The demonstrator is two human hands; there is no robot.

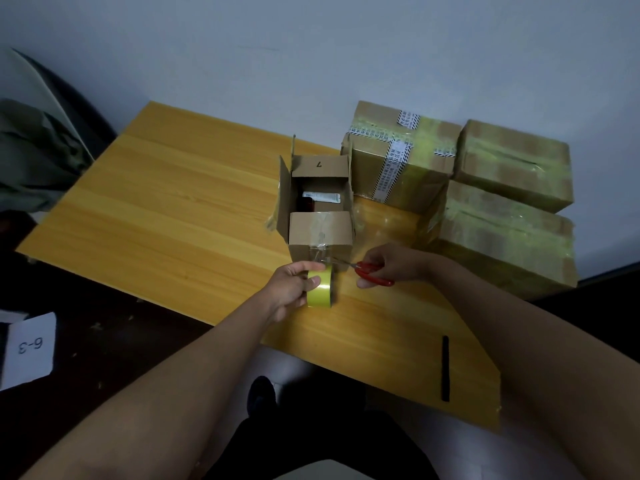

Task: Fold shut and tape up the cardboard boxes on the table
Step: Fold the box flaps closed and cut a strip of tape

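A small cardboard box [320,233] stands on the wooden table [173,202] with its long flaps up and its two short flaps folded in; a strip of clear tape runs over the near flap and down the front wall. My left hand [291,289] grips a yellowish tape roll [320,287] just below the box's front. My right hand [391,265] holds red-handled scissors [372,271], whose blades meet the tape strip between roll and box.
Three taped-up cardboard boxes [398,157] [512,164] [502,237] sit at the table's back right against the wall. A black stick [445,368] lies near the front right edge. A paper marked 6-3 [29,348] lies on the floor at left.
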